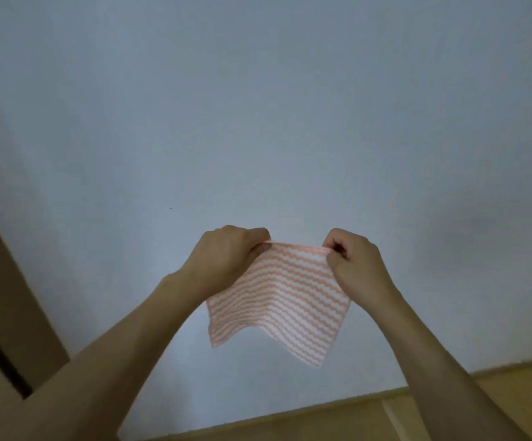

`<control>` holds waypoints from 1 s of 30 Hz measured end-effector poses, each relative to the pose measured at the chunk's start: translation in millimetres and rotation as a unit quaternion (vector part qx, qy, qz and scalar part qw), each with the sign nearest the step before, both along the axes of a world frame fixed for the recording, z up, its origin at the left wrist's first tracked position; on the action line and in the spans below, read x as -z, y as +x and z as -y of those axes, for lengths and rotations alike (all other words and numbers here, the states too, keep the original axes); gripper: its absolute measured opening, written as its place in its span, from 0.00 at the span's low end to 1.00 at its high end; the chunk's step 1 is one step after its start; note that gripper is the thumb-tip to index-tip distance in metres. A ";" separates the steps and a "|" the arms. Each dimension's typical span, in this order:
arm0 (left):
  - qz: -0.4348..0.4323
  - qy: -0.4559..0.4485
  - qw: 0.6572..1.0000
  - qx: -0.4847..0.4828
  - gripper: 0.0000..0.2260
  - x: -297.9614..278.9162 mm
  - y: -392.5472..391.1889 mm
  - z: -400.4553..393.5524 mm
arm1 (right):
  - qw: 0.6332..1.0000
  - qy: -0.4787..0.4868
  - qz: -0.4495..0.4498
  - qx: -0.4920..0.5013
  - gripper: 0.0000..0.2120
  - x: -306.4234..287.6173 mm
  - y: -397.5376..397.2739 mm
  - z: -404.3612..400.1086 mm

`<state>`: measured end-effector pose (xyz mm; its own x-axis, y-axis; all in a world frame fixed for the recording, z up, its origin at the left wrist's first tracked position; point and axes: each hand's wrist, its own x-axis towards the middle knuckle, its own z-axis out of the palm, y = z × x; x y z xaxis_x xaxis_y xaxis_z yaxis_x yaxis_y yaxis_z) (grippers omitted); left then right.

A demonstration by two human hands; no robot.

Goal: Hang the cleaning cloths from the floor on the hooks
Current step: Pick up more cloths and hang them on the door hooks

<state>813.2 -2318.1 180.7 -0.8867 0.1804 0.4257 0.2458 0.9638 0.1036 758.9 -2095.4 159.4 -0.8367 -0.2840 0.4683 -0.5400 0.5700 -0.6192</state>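
The cloth (277, 297), striped in wavy pink and white, was off the floor and hung in the air in front of a plain pale wall (258, 106). Both hands had it. The left hand (226, 253) pinched the top edge at its left end, and the right hand (353, 259) pinched the same edge at its right end, fingers curled in on the fabric. That edge ran roughly level from one hand to the other, pulled fairly flat, while the rest of the cloth drooped below with its lower corners loose.

No hook appeared anywhere, so its direction from the cloth could not be told. The coming move likely turned on that stretched top edge, which had to meet a hook somewhere between the two pinches. Neither hand was plainly nearer. A strip of the floor (449, 386) showed at the lower right and a door frame (0, 265) at the left edge.
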 end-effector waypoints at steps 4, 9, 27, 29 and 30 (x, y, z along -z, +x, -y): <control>0.001 0.004 0.996 0.087 0.13 -5.2 -18.7 -38.2 | 0.998 -0.028 0.008 0.060 0.09 -3.8 20.5 -42.0; 0.004 0.022 0.980 0.197 0.12 -6.3 -37.9 -108.9 | 0.994 0.003 -0.016 0.106 0.06 -12.2 55.7 -107.5; -0.016 0.059 0.875 0.480 0.12 -24.9 -49.1 -490.3 | 0.932 -0.046 -0.077 0.351 0.07 -34.2 151.2 -440.8; -0.020 0.064 0.865 0.497 0.11 -25.0 -46.7 -528.8 | 0.924 -0.044 -0.070 0.373 0.08 -35.8 160.6 -472.0; -0.021 0.066 0.861 0.504 0.10 -25.0 -45.0 -546.6 | 0.920 -0.042 -0.068 0.384 0.08 -36.2 165.3 -486.3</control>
